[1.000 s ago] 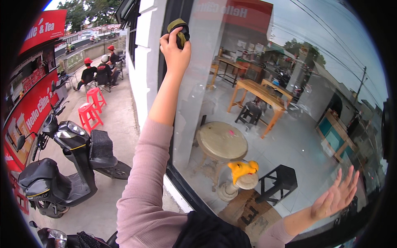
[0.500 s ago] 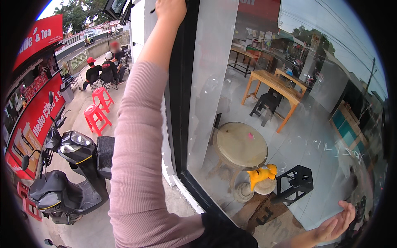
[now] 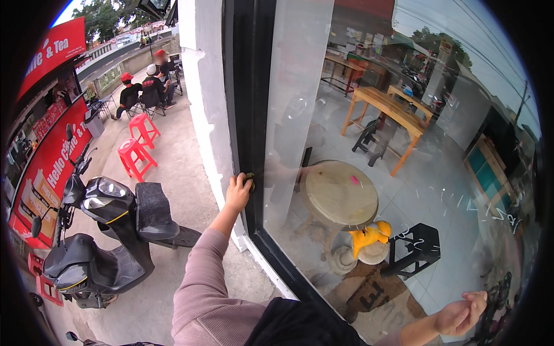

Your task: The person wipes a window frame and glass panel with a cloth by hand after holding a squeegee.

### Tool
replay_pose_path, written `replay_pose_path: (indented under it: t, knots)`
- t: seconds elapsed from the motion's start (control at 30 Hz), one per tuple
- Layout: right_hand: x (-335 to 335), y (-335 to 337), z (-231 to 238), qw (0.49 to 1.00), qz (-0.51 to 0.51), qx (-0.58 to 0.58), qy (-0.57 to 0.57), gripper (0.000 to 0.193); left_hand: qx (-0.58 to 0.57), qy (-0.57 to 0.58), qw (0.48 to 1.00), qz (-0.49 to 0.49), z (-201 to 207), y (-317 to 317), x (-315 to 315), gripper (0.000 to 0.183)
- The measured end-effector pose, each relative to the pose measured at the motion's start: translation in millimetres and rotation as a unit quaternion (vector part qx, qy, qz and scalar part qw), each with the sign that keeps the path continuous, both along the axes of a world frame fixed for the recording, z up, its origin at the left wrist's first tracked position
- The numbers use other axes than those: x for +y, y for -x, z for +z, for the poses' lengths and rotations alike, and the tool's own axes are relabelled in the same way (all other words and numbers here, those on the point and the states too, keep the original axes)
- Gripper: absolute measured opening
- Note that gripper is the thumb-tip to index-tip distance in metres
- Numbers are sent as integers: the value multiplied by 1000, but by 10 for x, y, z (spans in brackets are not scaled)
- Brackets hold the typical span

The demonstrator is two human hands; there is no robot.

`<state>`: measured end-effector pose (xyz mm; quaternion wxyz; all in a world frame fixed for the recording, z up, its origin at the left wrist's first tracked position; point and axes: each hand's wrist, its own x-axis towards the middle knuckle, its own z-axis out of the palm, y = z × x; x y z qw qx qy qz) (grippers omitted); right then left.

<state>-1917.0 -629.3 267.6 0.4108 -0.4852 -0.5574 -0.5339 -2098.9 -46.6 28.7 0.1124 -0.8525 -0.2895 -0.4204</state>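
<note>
My left hand (image 3: 236,194) is closed against the black window frame (image 3: 249,115), about halfway up. A small yellowish-olive bit shows at its fingertips, mostly hidden, and I cannot make out what it is. At the lower right my right hand (image 3: 461,315) hovers in front of the glass pane (image 3: 404,190), fingers curled loosely together, with nothing visible in them. Through the glass, a round table (image 3: 339,193), a yellow animal-shaped figure (image 3: 369,237) and a black stool (image 3: 416,249) can be seen.
A black scooter (image 3: 109,230) stands to my left, with two red stools (image 3: 136,157) beyond it. Several people (image 3: 151,92) sit farther back. A red stall (image 3: 55,155) lines the left side. A white wall edge (image 3: 202,104) adjoins the frame.
My left hand has come down along the black frame from the top of the view to mid-height. The right hand's fingers, spread before, are now curled in.
</note>
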Motion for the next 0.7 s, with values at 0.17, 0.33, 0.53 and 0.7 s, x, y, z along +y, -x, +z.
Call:
replay_pose_path:
  t: [0.17, 0.33, 0.53, 0.7]
  knots:
    - [67, 11, 11, 999, -27, -29, 1, 34, -4, -68, 995, -69, 828, 8, 153, 35]
    - [113, -39, -17, 999, -6, -26, -32, 34, -196, -267, 939, -93, 3263, -304, 449, 55]
    - [61, -24, -112, 998, -22, -17, -53, 35, -382, -204, 902, -8, 4573, -524, 376, 35]
    - [93, -19, -129, 998, 24, -12, -56, 36, -411, -156, 898, 15, 3219, -691, 355, 52]
